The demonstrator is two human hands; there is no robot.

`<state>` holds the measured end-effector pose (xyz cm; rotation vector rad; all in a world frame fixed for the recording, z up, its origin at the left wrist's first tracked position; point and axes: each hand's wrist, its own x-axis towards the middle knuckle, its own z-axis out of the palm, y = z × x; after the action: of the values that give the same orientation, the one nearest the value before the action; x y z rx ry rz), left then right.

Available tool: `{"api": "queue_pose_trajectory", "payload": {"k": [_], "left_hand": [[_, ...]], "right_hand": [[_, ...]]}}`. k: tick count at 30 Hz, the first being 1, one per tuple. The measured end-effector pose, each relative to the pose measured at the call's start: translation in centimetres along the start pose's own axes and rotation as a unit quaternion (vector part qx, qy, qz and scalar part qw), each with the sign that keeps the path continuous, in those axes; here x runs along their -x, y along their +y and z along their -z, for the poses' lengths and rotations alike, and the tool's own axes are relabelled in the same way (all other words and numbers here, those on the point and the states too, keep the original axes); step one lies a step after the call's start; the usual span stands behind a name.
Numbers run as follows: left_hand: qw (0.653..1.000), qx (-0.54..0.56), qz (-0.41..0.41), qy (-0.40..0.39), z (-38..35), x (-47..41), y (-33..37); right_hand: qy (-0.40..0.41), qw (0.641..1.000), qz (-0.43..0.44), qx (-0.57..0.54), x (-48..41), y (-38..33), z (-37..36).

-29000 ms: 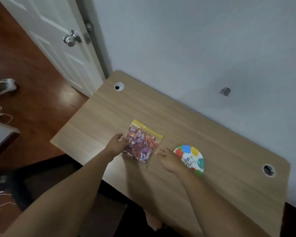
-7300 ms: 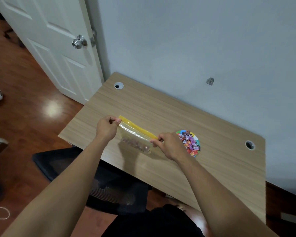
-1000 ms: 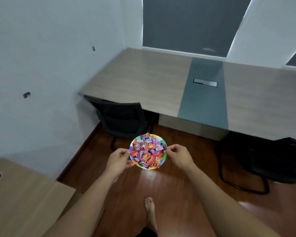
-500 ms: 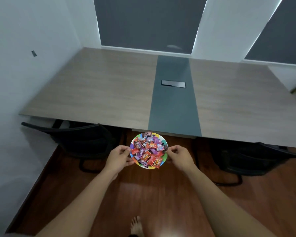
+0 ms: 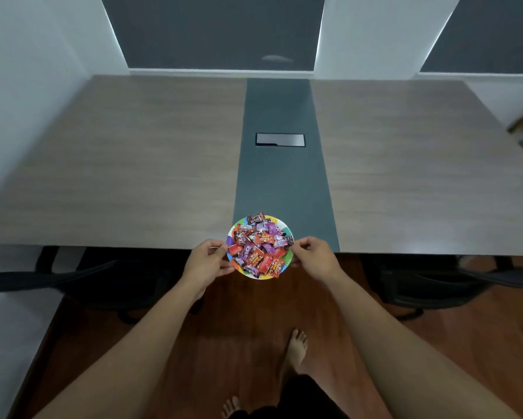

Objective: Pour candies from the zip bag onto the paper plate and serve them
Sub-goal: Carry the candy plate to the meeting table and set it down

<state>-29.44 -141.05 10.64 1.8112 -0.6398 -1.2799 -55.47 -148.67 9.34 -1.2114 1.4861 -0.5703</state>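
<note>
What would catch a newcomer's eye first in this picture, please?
The paper plate heaped with bright candies, held at the frame's centre by the left hand and right hand. Behind it spreads a large wooden table with a dark centre strip.

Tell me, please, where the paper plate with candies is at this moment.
In the head view the paper plate sits low at centre, held by the left hand and the right hand at the near edge of the long table, by its grey strip.
</note>
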Motion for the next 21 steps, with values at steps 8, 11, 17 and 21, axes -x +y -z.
{"api": "queue_pose_trajectory", "payload": {"k": [8, 11, 17, 21], "left_hand": [[0.999, 0.021, 0.017, 0.037, -5.9, -7.6, 5.7], [0.998, 0.031, 0.011, 0.046, -7.8, -9.6, 7.9], [0.998, 0.029, 0.015, 0.047, -10.1, -14.4, 11.3], [0.999, 0.012, 0.006, 0.049, -11.2, -18.2, 13.8]], "right_hand": [[-0.04, 0.999, -0.003, -0.01, -10.7, -4.1, 5.1], [-0.056, 0.998, 0.004, -0.008, -13.8, -5.7, 7.0], [-0.075, 0.997, 0.006, 0.0, -19.4, -7.6, 9.3], [-0.074, 0.997, 0.004, -0.004, -23.4, -9.4, 10.0]]}}
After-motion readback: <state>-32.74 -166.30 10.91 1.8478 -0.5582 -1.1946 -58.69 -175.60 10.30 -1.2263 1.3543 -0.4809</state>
